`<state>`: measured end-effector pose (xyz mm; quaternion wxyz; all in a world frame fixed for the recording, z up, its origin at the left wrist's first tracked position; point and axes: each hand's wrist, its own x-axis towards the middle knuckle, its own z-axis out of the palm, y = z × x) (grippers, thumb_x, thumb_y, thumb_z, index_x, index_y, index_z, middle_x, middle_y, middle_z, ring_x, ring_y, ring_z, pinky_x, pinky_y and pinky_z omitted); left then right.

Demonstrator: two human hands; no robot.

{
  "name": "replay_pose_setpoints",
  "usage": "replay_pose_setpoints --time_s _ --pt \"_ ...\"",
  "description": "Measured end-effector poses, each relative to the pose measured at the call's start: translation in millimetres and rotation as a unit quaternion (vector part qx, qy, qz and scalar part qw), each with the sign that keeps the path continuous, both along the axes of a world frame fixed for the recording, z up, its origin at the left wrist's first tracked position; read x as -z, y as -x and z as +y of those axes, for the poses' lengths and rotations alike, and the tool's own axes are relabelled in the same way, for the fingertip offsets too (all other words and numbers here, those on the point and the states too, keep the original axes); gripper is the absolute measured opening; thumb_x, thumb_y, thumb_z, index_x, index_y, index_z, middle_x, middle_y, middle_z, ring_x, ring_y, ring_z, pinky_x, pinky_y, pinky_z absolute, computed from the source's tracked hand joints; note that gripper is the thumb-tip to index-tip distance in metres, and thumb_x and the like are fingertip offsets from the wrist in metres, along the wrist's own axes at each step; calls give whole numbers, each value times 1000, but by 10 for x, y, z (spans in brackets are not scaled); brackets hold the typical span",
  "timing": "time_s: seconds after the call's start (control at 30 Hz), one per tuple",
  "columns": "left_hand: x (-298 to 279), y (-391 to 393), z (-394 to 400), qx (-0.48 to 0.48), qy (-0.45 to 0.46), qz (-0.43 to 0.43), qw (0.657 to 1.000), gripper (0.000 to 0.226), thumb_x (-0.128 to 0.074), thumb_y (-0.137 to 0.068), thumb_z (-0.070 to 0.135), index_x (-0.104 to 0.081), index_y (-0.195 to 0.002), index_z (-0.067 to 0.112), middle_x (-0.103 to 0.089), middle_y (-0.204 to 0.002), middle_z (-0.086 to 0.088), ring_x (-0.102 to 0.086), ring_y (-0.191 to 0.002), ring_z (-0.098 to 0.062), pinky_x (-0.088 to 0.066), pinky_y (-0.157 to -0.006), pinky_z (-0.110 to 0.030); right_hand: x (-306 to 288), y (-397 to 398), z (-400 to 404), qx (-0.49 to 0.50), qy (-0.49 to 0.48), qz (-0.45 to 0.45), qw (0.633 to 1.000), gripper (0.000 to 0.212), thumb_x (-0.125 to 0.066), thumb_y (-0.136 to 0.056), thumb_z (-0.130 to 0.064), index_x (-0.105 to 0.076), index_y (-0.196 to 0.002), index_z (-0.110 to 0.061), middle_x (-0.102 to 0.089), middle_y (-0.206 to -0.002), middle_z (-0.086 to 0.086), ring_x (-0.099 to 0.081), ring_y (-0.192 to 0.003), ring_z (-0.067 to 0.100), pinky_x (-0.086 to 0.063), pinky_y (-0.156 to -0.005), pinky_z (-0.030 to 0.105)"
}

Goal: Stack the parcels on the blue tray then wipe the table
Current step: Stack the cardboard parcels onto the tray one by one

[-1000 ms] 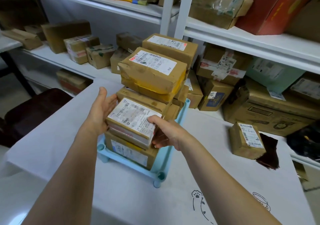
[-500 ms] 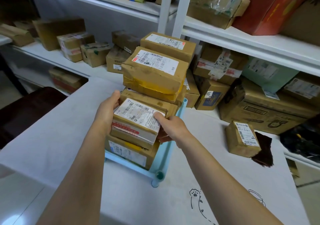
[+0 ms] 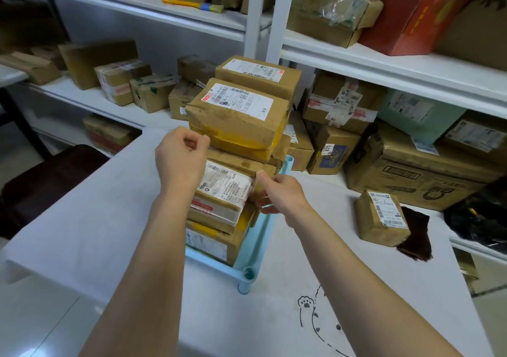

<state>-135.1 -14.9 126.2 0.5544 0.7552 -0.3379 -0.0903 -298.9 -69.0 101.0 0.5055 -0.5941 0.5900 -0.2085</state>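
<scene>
From the head camera, the one view there is, the blue tray [image 3: 256, 242] stands on the white tabletop [image 3: 90, 219] and serves as the landmark here. It carries a stack of brown parcels: a low box [image 3: 211, 240] at the tray's near end, a labelled parcel [image 3: 222, 192] lying on top of that, and behind them a taller pile topped by a yellow-taped parcel [image 3: 238, 120] and a rear parcel [image 3: 258, 78].

The left hand [image 3: 182, 159] hovers at the left edge of the labelled parcel, fingers curled loosely inward, its grip empty and seemingly not pressing the box. The right hand [image 3: 279, 194] is at that parcel's right edge, over the tray's right rail, thumb and fingers pinched close together; whether its grip has hold of the cardboard corner or merely touches it, I cannot tell.

To my eye the stacking step is in hand, with the labelled parcel just seated and being squared up or let go. One small parcel [image 3: 382, 218] sits on the tabletop well to the right of the tray, partly on a dark brown cloth [image 3: 415, 236].

The next move likely calls for reaching right of the tray, lifting that parcel, and finding it a level spot on the stack, which looks tall and somewhat uneven. The cloth looks suited to the wiping afterwards.
</scene>
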Motion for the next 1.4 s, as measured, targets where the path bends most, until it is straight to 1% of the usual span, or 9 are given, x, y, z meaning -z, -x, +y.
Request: replay_pose_setpoints --time_s 0.1,0.3,0.43,0.57,0.77,0.93,1.03,1.23,1.4 --pt "-54 236 14 26 24 -24 999 10 -62 -87 26 -62 -79 19 -61 -79 4 -57 -75 -12 -49 -71 -28 -17 33 -18 19 26 -7 999 29 -50 -93 -43 -57 -94 -15 -65 -97 7 -69 -79 23 -59 -71 31" --pt "-47 994 -213 138 52 -74 986 19 -65 -84 29 -61 -70 17 -53 -64 9 -47 -58 -6 -41 -59 -23 44 484 -122 93 38 -63 993 16 -58 -90 -28 -57 -80 -16 -60 -76 0 -64 -67 19 -53 -62 31" --pt "78 1487 -447 202 32 -92 975 20 -65 -84 26 -60 -68 16 -48 -59 14 -45 -57 -6 -39 -59 -26 233 947 -251 146 38 -32 988 15 -60 -84 -29 -59 -87 -14 -61 -77 1 -65 -78 25 -57 -77 41" --pt "311 1883 -687 262 -36 -68 962 14 -62 -86 26 -63 -75 18 -55 -65 12 -50 -64 -8 -44 -67 -26 444 1394 -362 173 35 43 983 37 -61 -83 -32 -59 -116 -15 -65 -107 5 -63 -98 26 -52 -90 43" --pt "723 2286 -1016 293 -152 32 943 16 -66 -83 23 -66 -97 16 -60 -85 3 -62 -88 -21 -50 -85 -31 774 2029 -575 180 38 149 972 60 -60 -87 -27 -40 -140 -10 -42 -144 9 -47 -126 27 -43 -96 37" --pt "952 2505 -1201 290 -209 53 933 22 -67 -84 22 -66 -104 12 -61 -91 0 -60 -93 -20 -47 -84 -26 1070 2474 -824 211 26 239 948 72 -69 -80 -33 -34 -139 -9 -26 -146 15 -38 -129 34 -42 -101 42" --pt "1064 2625 -1330 285 -224 68 930 20 -67 -85 20 -66 -102 11 -62 -91 0 -59 -93 -18 -45 -82 -23 1253 2674 -1008 246 26 276 929 96 -77 -71 -42 -23 -144 -10 -19 -148 16 -23 -137 30 -32 -108 45" --pt "1264 2825 -1526 279 -247 75 925 18 -66 -85 19 -68 -100 11 -67 -96 -2 -60 -92 -15 -42 -79 -17 1490 2895 -1315 295 1 276 915 121 -82 -63 -45 -4 -150 -12 -1 -157 18 -1 -146 33 -13 -115 49" --pt "1477 2894 -1550 275 -264 77 921 17 -66 -84 19 -69 -99 12 -65 -89 1 -60 -92 -15 -44 -84 -20 1698 2924 -1424 296 -15 274 915 129 -83 -58 -49 0 -150 -12 1 -157 18 -1 -146 33 -13 -116 51"
